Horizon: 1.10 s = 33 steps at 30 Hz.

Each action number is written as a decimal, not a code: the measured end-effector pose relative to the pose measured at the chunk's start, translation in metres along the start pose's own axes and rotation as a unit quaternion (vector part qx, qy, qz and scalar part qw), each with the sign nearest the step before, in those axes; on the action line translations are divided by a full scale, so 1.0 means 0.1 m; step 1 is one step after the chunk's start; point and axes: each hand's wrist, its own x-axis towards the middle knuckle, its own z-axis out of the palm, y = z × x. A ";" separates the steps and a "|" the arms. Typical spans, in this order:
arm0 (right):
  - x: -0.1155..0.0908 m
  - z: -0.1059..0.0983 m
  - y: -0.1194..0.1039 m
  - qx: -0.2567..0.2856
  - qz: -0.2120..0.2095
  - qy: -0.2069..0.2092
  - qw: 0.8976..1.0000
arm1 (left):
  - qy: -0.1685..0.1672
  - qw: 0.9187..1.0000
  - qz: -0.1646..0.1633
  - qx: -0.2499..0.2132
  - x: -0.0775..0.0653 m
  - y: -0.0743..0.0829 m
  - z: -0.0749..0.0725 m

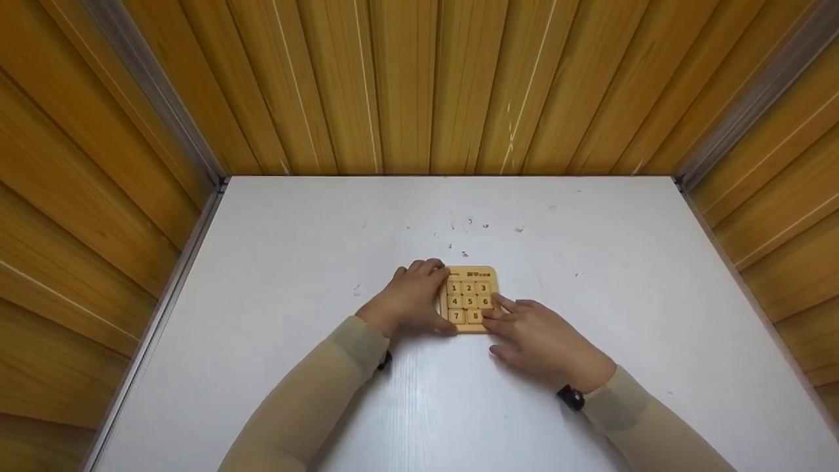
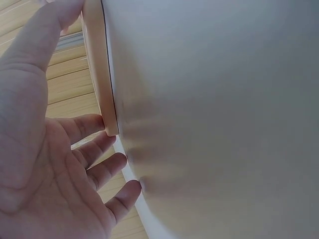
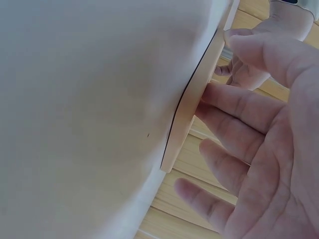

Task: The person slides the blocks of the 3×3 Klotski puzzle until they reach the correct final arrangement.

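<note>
A wooden sliding number puzzle point(image 1: 470, 326) lies on the white table, its tiles reading 1 2 3, then 4 5 6, then 7 and 8. My left hand point(image 1: 413, 298) grips its left side, thumb at the near edge and forefinger at the far corner. In the left wrist view, the puzzle's pale side point(image 2: 99, 74) stands between thumb and forefinger. From the right, my right hand point(image 1: 537, 337) reaches in, with extended fingertips touching the tile 8 and the right edge near 6. These fingers cover the lower right corner. The right wrist view shows its other fingers spread beside the frame point(image 3: 189, 104).
The white table point(image 1: 314, 229) has small dark scuff marks beyond the puzzle. Wooden slat walls point(image 1: 406, 85) close off the back and both sides, with grey metal posts point(image 1: 164, 98) at the corners. Each wrist wears a black band point(image 1: 570, 397).
</note>
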 end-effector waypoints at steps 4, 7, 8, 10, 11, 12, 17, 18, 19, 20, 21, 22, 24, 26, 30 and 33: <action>0.03 -0.02 0.00 0.004 0.001 -0.007 1.000 | -0.003 1.000 -0.003 -0.006 -0.01 0.00 -0.02; 0.05 -0.04 -0.02 0.003 0.001 -0.010 1.000 | 0.000 1.000 -0.003 -0.003 -0.01 0.00 -0.04; 0.05 -0.05 -0.02 0.003 0.001 -0.012 1.000 | 0.001 1.000 -0.003 -0.001 -0.01 0.00 -0.04; 0.06 -0.06 -0.03 0.001 0.002 -0.015 1.000 | 0.002 1.000 -0.002 0.003 0.00 0.00 -0.04; 0.07 -0.06 -0.04 0.001 0.001 -0.017 1.000 | 0.002 1.000 -0.001 0.004 0.00 0.00 -0.04; 0.07 -0.05 -0.04 0.000 0.002 -0.019 1.000 | 0.000 1.000 0.000 0.004 0.01 0.00 -0.04; 0.06 -0.04 -0.06 -0.005 0.003 -0.021 1.000 | -0.001 1.000 0.000 -0.001 0.00 -0.02 -0.02; 0.06 -0.03 -0.06 -0.004 0.003 -0.022 1.000 | -0.001 1.000 -0.001 -0.001 0.00 -0.03 -0.02; 0.05 -0.03 -0.06 -0.003 0.004 -0.023 1.000 | -0.001 1.000 -0.003 -0.001 0.00 -0.04 -0.02; 0.05 -0.03 -0.05 0.001 0.005 -0.024 1.000 | -0.002 1.000 -0.004 0.000 0.00 -0.04 -0.02; 0.05 -0.03 -0.05 0.004 0.006 -0.025 1.000 | -0.002 1.000 -0.004 0.004 -0.01 -0.04 -0.03; 0.05 -0.02 -0.04 0.008 0.006 -0.025 1.000 | -0.001 1.000 -0.003 0.008 0.00 -0.04 -0.03; 0.04 -0.02 -0.03 0.015 0.007 -0.025 1.000 | -0.002 1.000 -0.001 0.017 0.00 -0.04 -0.04; 0.03 -0.02 -0.01 0.021 0.004 -0.020 1.000 | -0.001 1.000 0.003 0.028 -0.01 -0.04 -0.05; 0.01 -0.03 0.05 0.033 0.000 -0.002 0.999 | -0.002 0.999 0.008 0.039 -0.03 -0.06 -0.06; -0.02 -0.07 0.12 0.037 0.004 0.011 0.999 | -0.001 0.999 0.011 0.038 -0.04 -0.07 -0.07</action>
